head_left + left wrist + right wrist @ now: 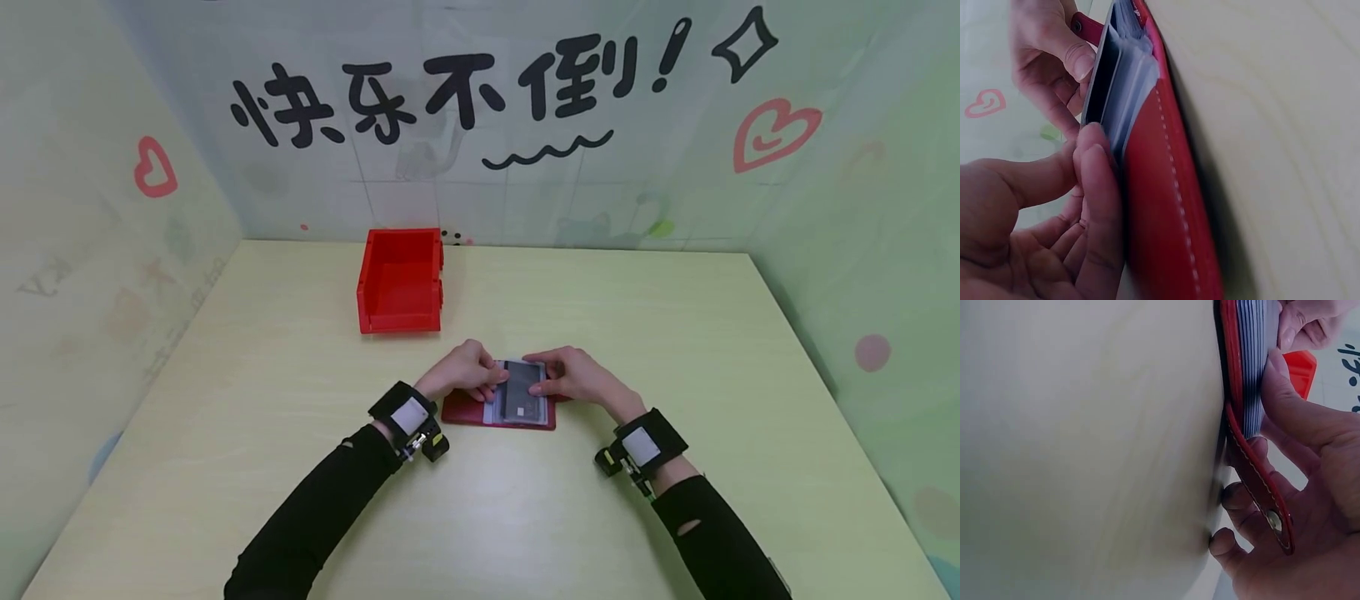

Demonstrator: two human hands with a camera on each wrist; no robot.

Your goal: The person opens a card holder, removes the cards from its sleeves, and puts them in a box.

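A red card holder (463,409) lies spread on the table, its clear plastic sleeves (1138,87) stacked inside. A dark grey card (523,398) shows on top of the stack. At the stack's left edge my left hand (467,370) pinches the top sleeve between thumb and fingers. My right hand (581,375) holds the right side of the card holder, thumb on the top sleeve and fingers around the far edge. In the right wrist view, a red strap (1260,481) with a metal snap sticks out beside the right fingers. What the left fingertips cover is hidden.
A red plastic bin (401,287) stands at the back of the pale wooden table (637,308), left of the card holder. Printed cloth walls (465,200) close off the back and both sides.
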